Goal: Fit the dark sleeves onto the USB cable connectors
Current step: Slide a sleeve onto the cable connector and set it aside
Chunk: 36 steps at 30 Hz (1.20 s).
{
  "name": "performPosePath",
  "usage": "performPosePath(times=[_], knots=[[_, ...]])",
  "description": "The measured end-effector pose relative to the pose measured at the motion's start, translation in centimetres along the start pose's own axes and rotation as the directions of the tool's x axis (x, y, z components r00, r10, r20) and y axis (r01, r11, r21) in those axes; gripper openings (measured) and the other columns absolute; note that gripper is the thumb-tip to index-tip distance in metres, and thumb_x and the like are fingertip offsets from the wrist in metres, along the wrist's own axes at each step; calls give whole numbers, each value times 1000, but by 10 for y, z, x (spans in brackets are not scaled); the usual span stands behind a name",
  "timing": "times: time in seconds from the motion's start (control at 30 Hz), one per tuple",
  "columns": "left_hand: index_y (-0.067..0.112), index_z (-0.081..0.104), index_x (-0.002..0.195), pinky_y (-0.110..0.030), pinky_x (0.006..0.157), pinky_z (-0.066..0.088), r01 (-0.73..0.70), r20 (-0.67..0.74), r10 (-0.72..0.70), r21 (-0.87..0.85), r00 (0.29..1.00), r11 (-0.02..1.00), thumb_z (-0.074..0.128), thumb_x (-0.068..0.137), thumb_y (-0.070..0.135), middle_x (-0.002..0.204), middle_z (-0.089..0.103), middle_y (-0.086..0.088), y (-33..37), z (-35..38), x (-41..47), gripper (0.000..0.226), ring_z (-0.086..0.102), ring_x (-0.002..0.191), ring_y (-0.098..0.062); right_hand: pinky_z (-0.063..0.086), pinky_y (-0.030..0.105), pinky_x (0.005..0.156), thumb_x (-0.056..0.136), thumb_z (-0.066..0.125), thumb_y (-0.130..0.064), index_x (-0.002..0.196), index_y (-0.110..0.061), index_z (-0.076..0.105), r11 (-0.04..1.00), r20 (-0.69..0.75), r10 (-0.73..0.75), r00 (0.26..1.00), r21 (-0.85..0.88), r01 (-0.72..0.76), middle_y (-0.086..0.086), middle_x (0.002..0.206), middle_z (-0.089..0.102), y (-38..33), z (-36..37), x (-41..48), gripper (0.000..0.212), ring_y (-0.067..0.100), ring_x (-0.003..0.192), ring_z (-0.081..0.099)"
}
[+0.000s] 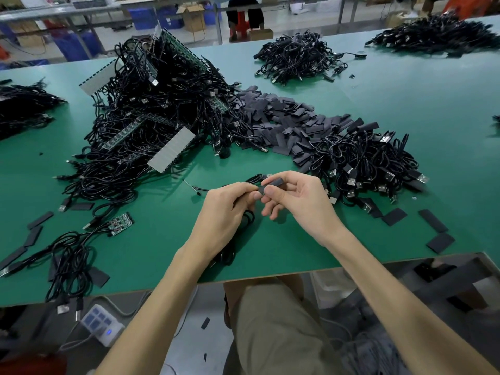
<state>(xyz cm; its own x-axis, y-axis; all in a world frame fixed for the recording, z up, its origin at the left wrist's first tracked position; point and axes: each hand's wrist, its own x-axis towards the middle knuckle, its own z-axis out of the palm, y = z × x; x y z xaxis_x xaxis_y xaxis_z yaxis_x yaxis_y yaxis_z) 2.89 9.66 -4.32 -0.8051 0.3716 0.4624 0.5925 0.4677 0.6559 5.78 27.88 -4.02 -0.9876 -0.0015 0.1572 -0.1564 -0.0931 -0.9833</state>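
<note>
— What is shown across the bench?
— A green table is seen under a large tangle of black cables and circuit boards. A heap of loose dark sleeves is spread just beside it, to the right.

— And the hands?
— Both are held together above the near edge. The left hand is curled round a USB cable, whose slack is looped beneath the palm onto the table. The right hand is half closed — thumb and forefinger are pinched on one dark sleeve, the other fingers bent and touching nothing.

— How is that sleeve laid?
— Its long axis is run roughly left to right, the right end tilted slightly away from the person. A metal connector is glimpsed just behind it — whether it is seated inside cannot be told.
</note>
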Motion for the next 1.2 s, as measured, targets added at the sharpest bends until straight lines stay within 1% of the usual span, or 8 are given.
performPosePath(times=[0.27, 0.33, 0.5, 0.57, 0.67, 0.73, 0.87, 1.2], knots=[[15, 75, 93, -37, 68, 51, 92, 23, -91, -49, 996, 995, 61, 98, 6, 75, 71, 14, -2, 2, 2, 17, 64, 67, -19, 56, 31, 54, 96, 63, 6, 108, 11, 64, 1000, 17, 0, 1000, -4, 0, 15, 74, 69, 0, -1, 1, 13, 29, 59, 69], [18, 74, 89, -34, 67, 52, 114, 23, -112, -68, 993, 991, 61, 96, 0, 74, 72, 13, -3, 2, 1, 23, 65, 67, -16, 56, 31, 54, 95, 63, 6, 107, 11, 64, 1000, 25, 2, 1000, -2, -2, 14, 73, 69, 1, -1, 1, 13, 30, 59, 70], [26, 71, 83, -12, 61, 47, 156, 26, -154, -130, 988, 979, 64, 95, 0, 69, 71, 13, -1, 1, 2, 29, 62, 61, -9, 57, 31, 54, 95, 64, 5, 106, 9, 65, 1000, 32, 2, 999, 3, -2, 15, 73, 69, 2, -1, 1, 12, 31, 59, 70], [29, 70, 82, -13, 61, 47, 168, 33, -165, -137, 986, 976, 64, 95, 0, 68, 71, 13, 0, 0, 2, 32, 60, 59, -6, 57, 32, 55, 95, 65, 5, 106, 8, 65, 1000, 34, 2, 999, 1, -2, 16, 73, 69, 2, -1, 1, 12, 32, 59, 70], [31, 70, 81, -21, 61, 52, 182, 36, -179, -147, 983, 972, 65, 95, 1, 69, 72, 10, 1, -1, 2, 34, 63, 61, -17, 57, 31, 55, 94, 65, 4, 106, 7, 66, 1000, 40, 2, 999, -1, -2, 16, 73, 70, 2, 0, 2, 12, 33, 59, 71], [31, 71, 80, -26, 64, 52, 202, 44, -198, -155, 979, 967, 67, 94, 2, 68, 72, 10, 1, -2, 2, 33, 61, 60, -10, 57, 31, 54, 94, 65, 4, 105, 6, 66, 1000, 48, 3, 999, -5, -2, 15, 73, 70, 2, 0, 2, 11, 33, 59, 71], [31, 73, 77, -24, 64, 51, 261, 75, -251, -194, 965, 946, 69, 91, 3, 66, 72, 9, 2, -3, 3, 31, 59, 60, -3, 57, 31, 53, 95, 65, 4, 103, 8, 65, 1000, 68, 4, 998, 4, -4, 15, 71, 69, 2, -1, 1, 10, 32, 57, 70], [22, 75, 80, -18, 63, 48, 257, 86, -245, -191, 966, 947, 71, 91, 5, 66, 73, 10, 3, -1, 2, 20, 57, 60, -2, 56, 30, 52, 96, 63, 4, 105, 12, 63, 1000, 69, 2, 998, -4, -2, 14, 69, 68, 0, -1, -1, 13, 29, 56, 70]])
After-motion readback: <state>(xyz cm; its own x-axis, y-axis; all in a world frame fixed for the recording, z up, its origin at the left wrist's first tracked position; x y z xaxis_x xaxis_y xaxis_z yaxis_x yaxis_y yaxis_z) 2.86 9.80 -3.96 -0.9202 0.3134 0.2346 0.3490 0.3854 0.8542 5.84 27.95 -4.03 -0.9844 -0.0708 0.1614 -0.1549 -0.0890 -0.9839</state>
